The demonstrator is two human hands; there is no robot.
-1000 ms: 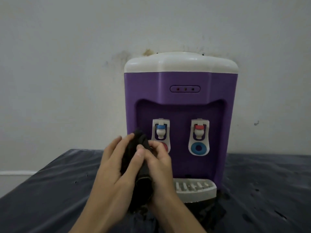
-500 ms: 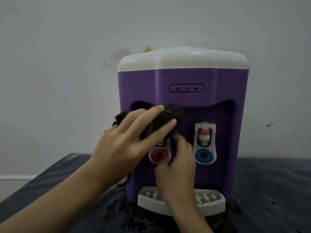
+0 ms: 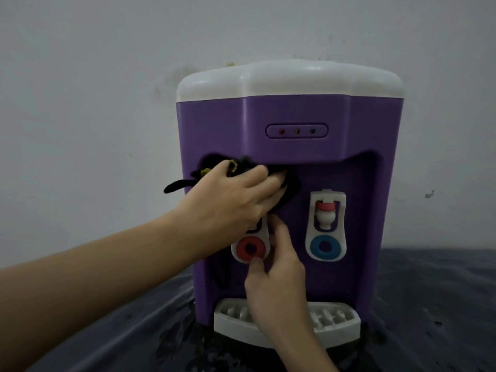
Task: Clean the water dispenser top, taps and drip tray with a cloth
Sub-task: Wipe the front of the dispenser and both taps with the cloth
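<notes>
Water dispenser, purple-bodied with a white top, is seen standing upright on a dark, wet-looking table against a pale wall, with its front turned toward the camera. A black cloth is pressed by the left hand into the upper left of the tap recess, the fingers being laid fairly straight over it while a loose tail of cloth hangs out past the left edge of the body. The left tap, marked by a red ring, lies directly below that hand, its upper part hidden by the hand, and its long axis runs vertically. It is judged that the coming wipe turns on this: the cloth would have to be drawn straight down along that axis, and the left hand is the nearer one and the one carrying the cloth. The right hand is placed at the tap's lower right edge, thumb and fingers curled against the white plate, apparently steadying it; whether it is truly pinched cannot be told. The right tap, with a blue ring and a red-capped spout, stands apart and untouched. The drip tray lies below, partly hidden by the right wrist. By count: one dispenser, one cloth, two taps, one drip tray, three small indicator lights and two hands are shown.
</notes>
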